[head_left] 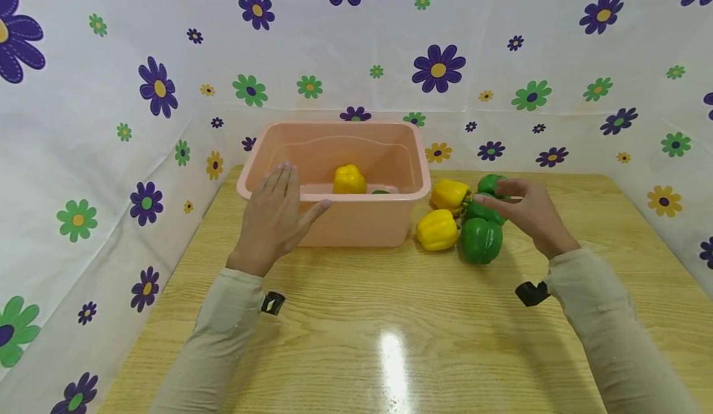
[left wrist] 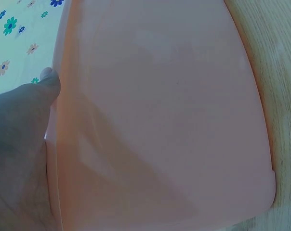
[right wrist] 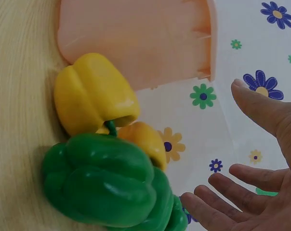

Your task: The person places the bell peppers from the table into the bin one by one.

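Pink plastic rectangular bin (head_left: 356,223) stood left of glossy green bell peppers (head_left: 481,241) and yellow bell peppers (head_left: 437,230). The straight-fingered left hand (head_left: 271,222) lay empty at its rim; the empty right hand (head_left: 531,211) curved loosely near the greens, contact unclear: seemingly a reach, calling next for a grip.

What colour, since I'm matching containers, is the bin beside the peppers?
The bin is pale peachy pink; the head view shows it best.

Room before peppers (head_left: 482,242); bin (head_left: 356,223) blocks left
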